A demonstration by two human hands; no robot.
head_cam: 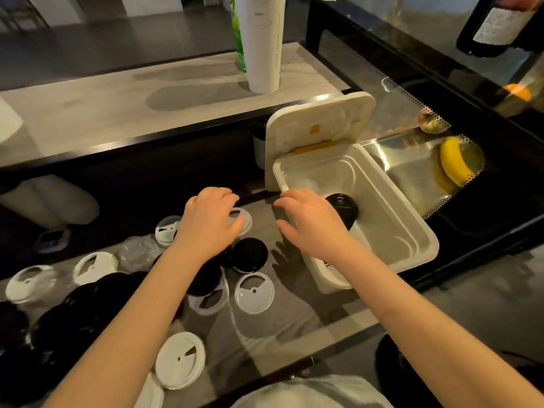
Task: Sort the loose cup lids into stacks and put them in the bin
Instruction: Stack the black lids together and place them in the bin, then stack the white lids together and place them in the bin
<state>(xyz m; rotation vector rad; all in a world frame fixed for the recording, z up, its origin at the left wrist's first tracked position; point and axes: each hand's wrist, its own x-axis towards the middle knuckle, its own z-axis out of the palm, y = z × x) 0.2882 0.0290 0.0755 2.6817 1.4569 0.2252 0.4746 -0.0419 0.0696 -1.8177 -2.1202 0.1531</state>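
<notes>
A white bin (424, 245) with its hinged lid (318, 128) raised stands at the right of the glass table; a stack of black lids (344, 206) sits inside it. Loose lids lie scattered to the left: white ones (254, 293), a black one (249, 254), and clear ones (135, 251). My left hand (210, 222) hovers spread over a white lid (243, 219), fingers apart, holding nothing. My right hand (312, 222) is spread over the bin's near-left rim, empty.
A tall white paper roll (260, 42) stands on the grey counter (117, 107) behind. A banana (453, 160) lies to the right under glass, and a dark bottle (497, 25) stands at the top right. The table's front edge runs near my body.
</notes>
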